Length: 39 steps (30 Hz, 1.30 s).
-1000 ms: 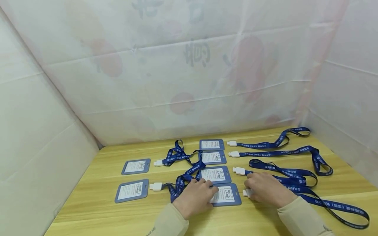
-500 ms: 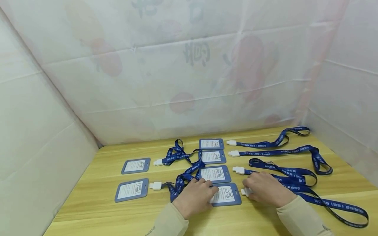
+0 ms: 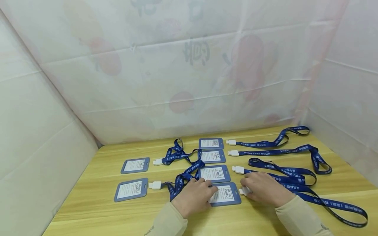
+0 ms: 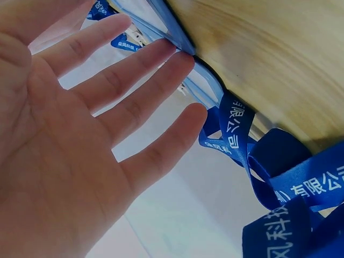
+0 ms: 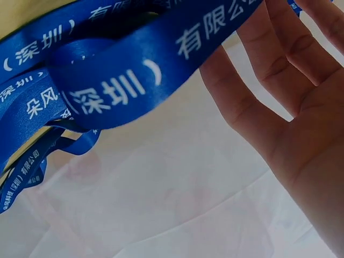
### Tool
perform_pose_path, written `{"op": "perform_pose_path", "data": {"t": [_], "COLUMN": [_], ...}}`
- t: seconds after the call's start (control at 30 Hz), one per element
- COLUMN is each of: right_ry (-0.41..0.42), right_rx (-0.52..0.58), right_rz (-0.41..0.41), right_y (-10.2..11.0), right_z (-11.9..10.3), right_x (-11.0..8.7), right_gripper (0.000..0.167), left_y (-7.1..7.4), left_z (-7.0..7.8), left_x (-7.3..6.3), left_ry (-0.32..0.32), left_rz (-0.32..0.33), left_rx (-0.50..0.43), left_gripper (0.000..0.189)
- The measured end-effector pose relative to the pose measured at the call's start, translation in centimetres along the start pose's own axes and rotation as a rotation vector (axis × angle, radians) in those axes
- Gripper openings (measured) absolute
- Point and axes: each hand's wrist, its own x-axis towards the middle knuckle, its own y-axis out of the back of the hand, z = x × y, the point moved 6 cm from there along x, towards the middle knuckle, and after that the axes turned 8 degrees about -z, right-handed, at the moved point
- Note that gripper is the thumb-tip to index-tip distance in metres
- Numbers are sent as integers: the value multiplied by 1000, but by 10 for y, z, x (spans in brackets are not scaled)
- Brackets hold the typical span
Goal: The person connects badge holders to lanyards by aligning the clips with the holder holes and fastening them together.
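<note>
In the head view, my left hand [image 3: 195, 197] rests over the left end of the nearest blue-framed ID card holder [image 3: 225, 194]. The left wrist view shows its fingers [image 4: 142, 110] fairly straight, tips at the holder's edge. My right hand [image 3: 264, 189] pinches the white clip [image 3: 244, 191] of a blue lanyard [image 3: 339, 206], its tip right at the slotted end of that holder. In the right wrist view the printed lanyard strap [image 5: 126, 80] runs up to the fingers. The thumb and the clip are hidden there.
Behind the nearest holder lie more card holders [image 3: 215, 173] in a column, with lanyards [image 3: 265, 153] to their right. Two holders [image 3: 130, 189] and two lanyards [image 3: 177, 155] lie on the left. White cloth walls [image 3: 183, 78] enclose the wooden table [image 3: 85, 213].
My right hand has moved slightly left, bringing the white clip up to the holder's slotted end. The left hand stays on the holder.
</note>
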Motion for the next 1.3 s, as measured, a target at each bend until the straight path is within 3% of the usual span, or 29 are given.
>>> {"op": "perform_pose_path", "data": {"t": [0.37, 0.77, 1.3], "right_ry": [30, -2, 51], "right_rx": [-6, 51, 80], "right_rz": [15, -35, -33], "right_y": [-1, -5, -5], "right_z": [-1, -2, -5], "right_x": [1, 3, 5], "right_gripper": [20, 18, 19], "left_y": [1, -1, -3], "left_z": [-1, -2, -1], "left_x": [-1, 1, 2], "left_ry": [-6, -9, -16], "left_rz": [-6, -25, -33], "left_rx": [-17, -54, -106], "left_gripper": [47, 47, 46]}}
